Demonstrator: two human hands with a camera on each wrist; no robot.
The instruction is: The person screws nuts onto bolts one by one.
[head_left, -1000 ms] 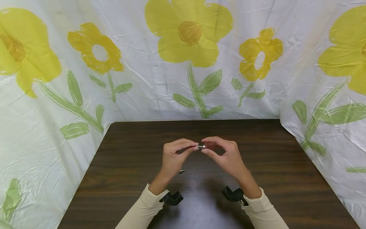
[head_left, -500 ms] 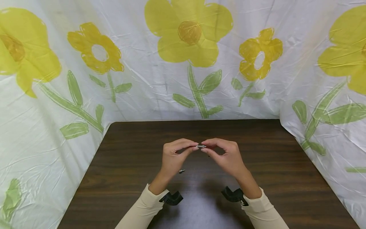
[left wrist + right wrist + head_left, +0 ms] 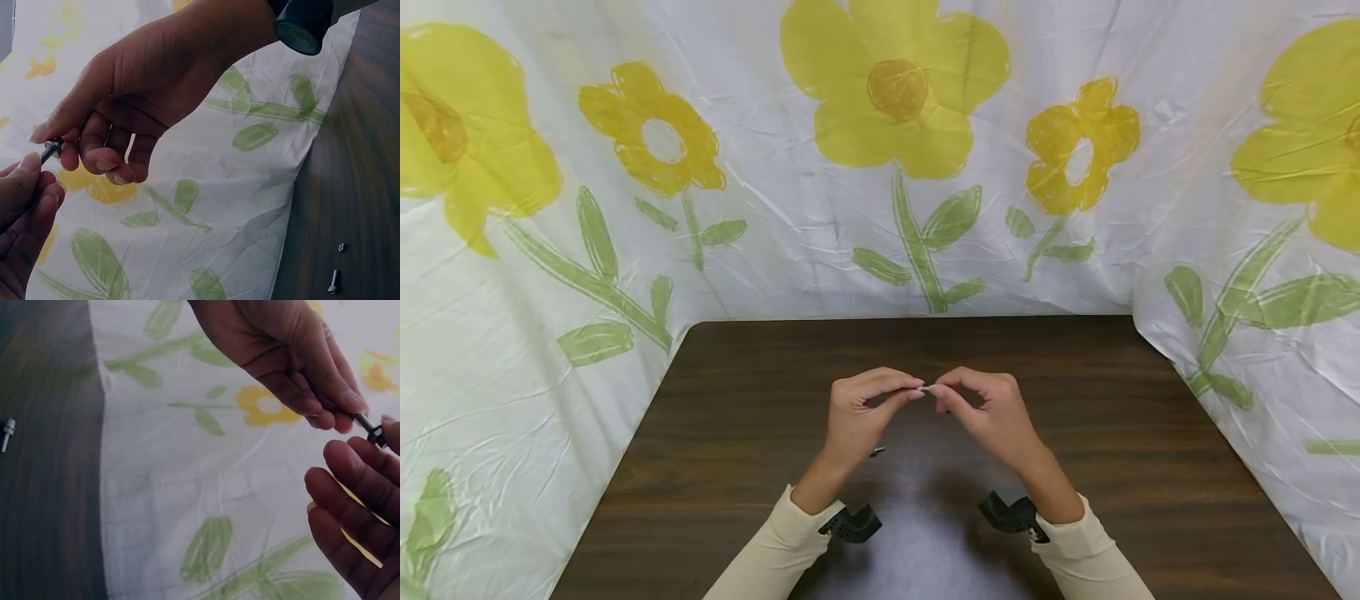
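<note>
One small bolt (image 3: 49, 152) is between the fingertips of the left hand (image 3: 859, 417) and the right hand (image 3: 1000, 417), above the worktop (image 3: 737, 417). The left hand pinches the thin shank with its thumb and forefinger; its other fingers are bent behind them. The right hand grips the opposite, thicker end of the bolt, also with thumb and forefinger, and its remaining fingers stand off from the metal. Whether this thick part is a nut or the bolt's own head, I cannot tell. The tips of both hands are near each other, with only a short piece of metal showing between.

Lower than the left hand, just beside the inner side of its wrist, a second bolt (image 3: 334, 281) lies on the worktop. Near this bolt, below the hands, lies a small nut (image 3: 342, 247).

Behind each hand, a black wrist camera (image 3: 853, 523) sits at the cuff of a cream sleeve (image 3: 771, 542). Beyond the hands hangs a white cloth (image 3: 760, 250) with yellow flowers and green leaves.
</note>
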